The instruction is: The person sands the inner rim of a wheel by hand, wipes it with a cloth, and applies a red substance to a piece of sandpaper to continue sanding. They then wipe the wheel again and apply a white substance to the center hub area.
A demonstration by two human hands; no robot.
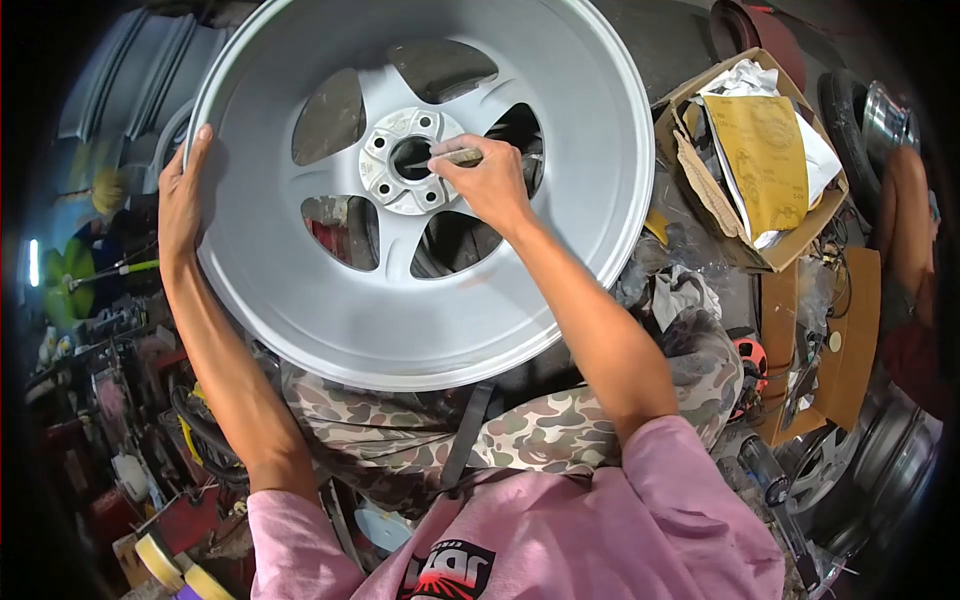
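Note:
A silver-grey alloy wheel rim [375, 345] lies tilted over my lap, its hollow side facing me and its spokes around a hub with several bolt holes. My left hand [183, 200] grips the rim's left edge, thumb over the lip and fingers partly hidden behind it. At the hub, my right hand [487, 180] pinches a small tan folded piece that looks like sandpaper [460, 156]. Its fingertips are at the right edge of the centre bore [410, 158].
To the right stands a cardboard box [775, 255] holding yellow-brown sandpaper sheets [757, 160] and crumpled paper. An open carton [850, 340] and more wheels [880, 470] lie beyond. Tools and clutter [125, 410] crowd the left, with tape rolls [160, 565] below. Another person's arm [905, 220] shows at far right.

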